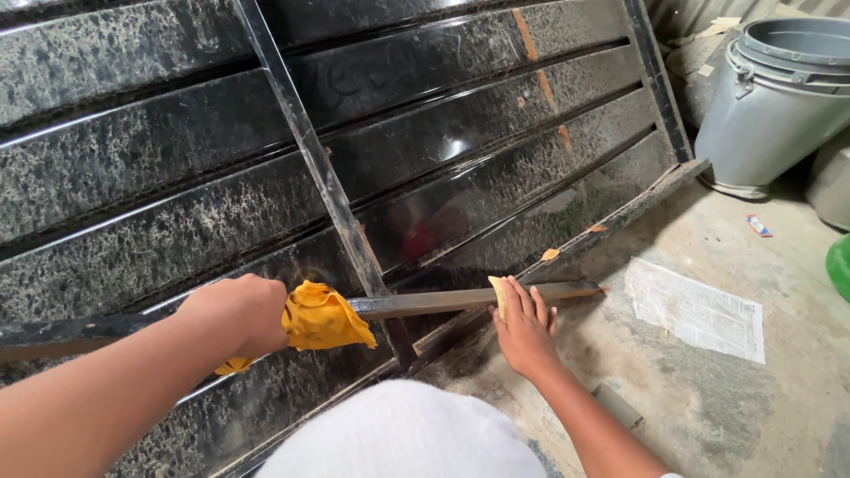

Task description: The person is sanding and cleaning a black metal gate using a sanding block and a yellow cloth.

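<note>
A large black ribbed metal gate panel (460,115) leans in front of me, speckled with dust and with rust spots near its right side. A long dark metal bar (434,303) lies across its lower part. My left hand (235,314) is closed around a yellow cloth (323,319) wrapped on the bar. My right hand (524,327) presses a small folded piece of sandpaper (498,295) against the bar near its right end. My white-clad knee (403,434) shows at the bottom.
Grey plastic buckets (779,97) are stacked at the upper right. A sheet of printed paper (695,310) lies on the concrete floor (753,407). A green object (839,265) shows at the right edge, and a small wrapper (759,226) lies near the buckets.
</note>
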